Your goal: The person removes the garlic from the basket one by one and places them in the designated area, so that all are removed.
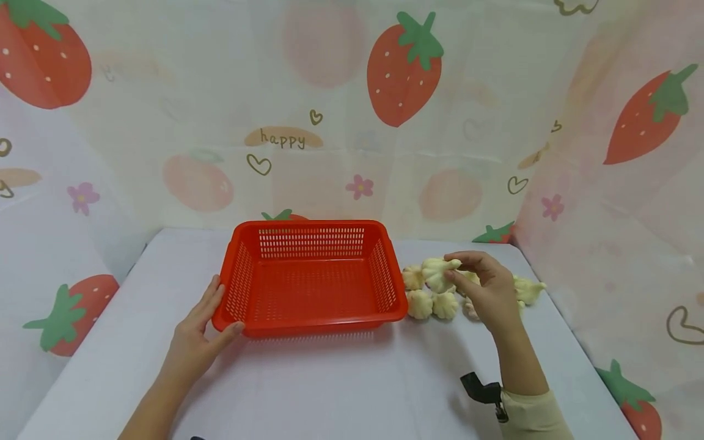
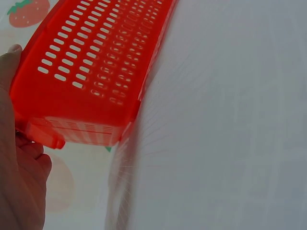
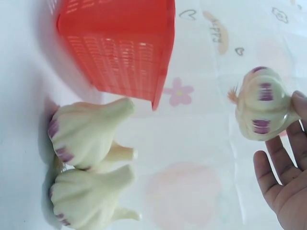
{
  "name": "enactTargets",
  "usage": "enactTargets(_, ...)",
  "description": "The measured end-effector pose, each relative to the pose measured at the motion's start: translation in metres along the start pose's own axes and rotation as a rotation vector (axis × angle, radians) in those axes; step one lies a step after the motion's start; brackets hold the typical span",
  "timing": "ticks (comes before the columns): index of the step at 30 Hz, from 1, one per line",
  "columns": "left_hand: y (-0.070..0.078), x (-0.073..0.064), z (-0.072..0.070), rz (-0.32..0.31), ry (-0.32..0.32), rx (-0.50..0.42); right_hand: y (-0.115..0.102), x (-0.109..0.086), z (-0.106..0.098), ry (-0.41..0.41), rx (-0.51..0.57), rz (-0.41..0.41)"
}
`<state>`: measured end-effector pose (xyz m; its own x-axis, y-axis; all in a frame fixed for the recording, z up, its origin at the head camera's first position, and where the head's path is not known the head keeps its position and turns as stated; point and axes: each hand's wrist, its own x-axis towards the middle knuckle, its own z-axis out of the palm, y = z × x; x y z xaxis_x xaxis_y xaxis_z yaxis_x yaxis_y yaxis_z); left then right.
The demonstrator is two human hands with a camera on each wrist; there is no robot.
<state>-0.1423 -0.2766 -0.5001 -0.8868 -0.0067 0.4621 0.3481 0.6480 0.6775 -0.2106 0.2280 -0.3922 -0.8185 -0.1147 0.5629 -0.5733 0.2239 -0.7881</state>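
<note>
A red plastic basket (image 1: 308, 287) with slotted walls stands mid-table, with nothing in it. At its left front corner, my left hand (image 1: 192, 343) grips the rim; the left wrist view shows the thumb over the rim and fingers curled beneath the basket (image 2: 81, 96). To the right of the basket, my right hand (image 1: 492, 296) pinches a garlic bulb (image 1: 436, 275) by its stem, raised above the table. Purple patches and a root tuft show on the held bulb (image 3: 261, 105) in the right wrist view.
Several more garlic bulbs (image 1: 420, 304) lie close together right of the basket, one farther right (image 1: 527, 289) beyond my right hand. A white cloth (image 1: 330, 385) covers the table. Strawberry-printed sheeting (image 1: 341, 159) hangs behind and at both sides.
</note>
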Motion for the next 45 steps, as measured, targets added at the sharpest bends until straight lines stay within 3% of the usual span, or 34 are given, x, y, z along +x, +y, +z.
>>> enactTargets(12, 0.002, -0.001, 0.000, 0.001, -0.008, 0.028, 0.005, 0.002, -0.034, 0.042, 0.066, -0.044)
enactTargets(22, 0.003, -0.002, -0.003, 0.004, 0.003, 0.033, 0.008, 0.002, -0.066, 0.149, 0.066, -0.029)
enactTargets(38, 0.004, 0.001, 0.001, -0.004, -0.008, 0.033, 0.020, -0.005, -0.108, 0.322, 0.054, 0.058)
enactTargets(45, 0.005, 0.000, -0.001, 0.001, -0.003, 0.026, 0.028, -0.016, -0.127, 0.377, 0.018, 0.179)
